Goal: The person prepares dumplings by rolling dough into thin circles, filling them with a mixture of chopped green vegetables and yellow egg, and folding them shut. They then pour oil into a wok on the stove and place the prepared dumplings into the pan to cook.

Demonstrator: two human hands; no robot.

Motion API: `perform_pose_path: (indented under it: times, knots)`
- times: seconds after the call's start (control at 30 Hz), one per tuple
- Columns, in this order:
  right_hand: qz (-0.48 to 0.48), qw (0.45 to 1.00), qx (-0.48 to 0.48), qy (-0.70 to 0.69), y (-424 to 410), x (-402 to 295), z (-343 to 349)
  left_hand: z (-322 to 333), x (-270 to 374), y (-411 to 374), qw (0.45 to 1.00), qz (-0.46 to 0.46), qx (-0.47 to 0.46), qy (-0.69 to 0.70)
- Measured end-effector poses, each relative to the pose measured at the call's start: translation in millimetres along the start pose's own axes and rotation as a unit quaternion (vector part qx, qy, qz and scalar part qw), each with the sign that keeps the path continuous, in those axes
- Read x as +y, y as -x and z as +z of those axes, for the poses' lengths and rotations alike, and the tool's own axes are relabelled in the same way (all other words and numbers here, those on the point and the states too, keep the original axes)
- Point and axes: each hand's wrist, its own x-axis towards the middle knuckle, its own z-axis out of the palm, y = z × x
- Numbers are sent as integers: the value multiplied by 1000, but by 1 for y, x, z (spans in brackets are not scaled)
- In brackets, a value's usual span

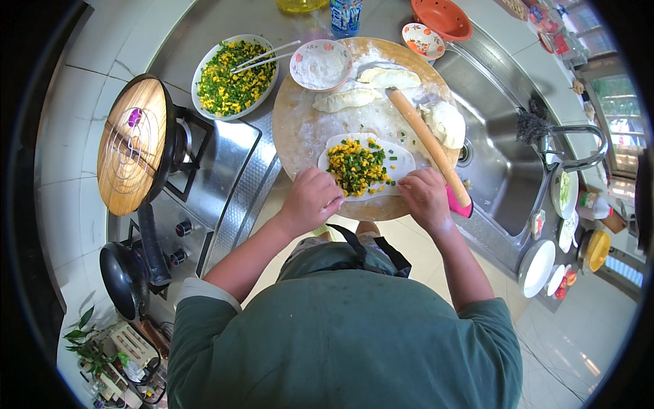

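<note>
A flat dough wrapper (pixel 402 162) lies on the floured round wooden board (pixel 296 133), topped with chopped chives and yellow egg bits (pixel 357 166). My left hand (pixel 312 198) is at the wrapper's lower left edge, fingers curled; whether it pinches the dough is hidden. At the lower right edge is my right hand (pixel 423 191), its fingertips at the dough, grip unclear. A wooden rolling pin (pixel 426 138) slants across the board's right side, beside a dough lump (pixel 447 122). Two folded, filled dough pieces (pixel 391 77) and a bowl of flour (pixel 321 64) sit at the back.
Left of the board stands a bowl of chive and egg filling (pixel 235 82) with chopsticks. A gas stove with a covered pan (pixel 133 148) and a black pan (pixel 122 281) is farther left. The steel sink (pixel 495 143) adjoins on the right; a pink item (pixel 458 201) is under the rolling pin's end.
</note>
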Motion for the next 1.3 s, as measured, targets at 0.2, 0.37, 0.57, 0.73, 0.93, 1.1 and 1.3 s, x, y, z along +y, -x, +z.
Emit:
perform_pose_path:
  times: [0.2,0.37,0.57,0.73,0.93,1.1,1.3]
  knots:
    - [-128,986,-36,98,-1,-45,34,11,0,10,999,27,-3,-40]
    - [-124,984,-50,117,-10,-31,48,15,-1,6,998,46,18,-49]
    - [-93,986,-113,79,-6,1,16,20,1,-1,997,57,29,-45]
    - [-108,989,-91,-32,-14,2,3,21,3,4,997,58,13,-42]
    - [-84,994,-24,-59,-13,8,8,28,13,11,998,60,-11,-27]
    - [-33,997,40,-64,-14,11,10,36,17,-5,991,97,8,-87]
    - [-33,999,29,-21,-27,0,2,38,17,-15,992,8,102,-72]
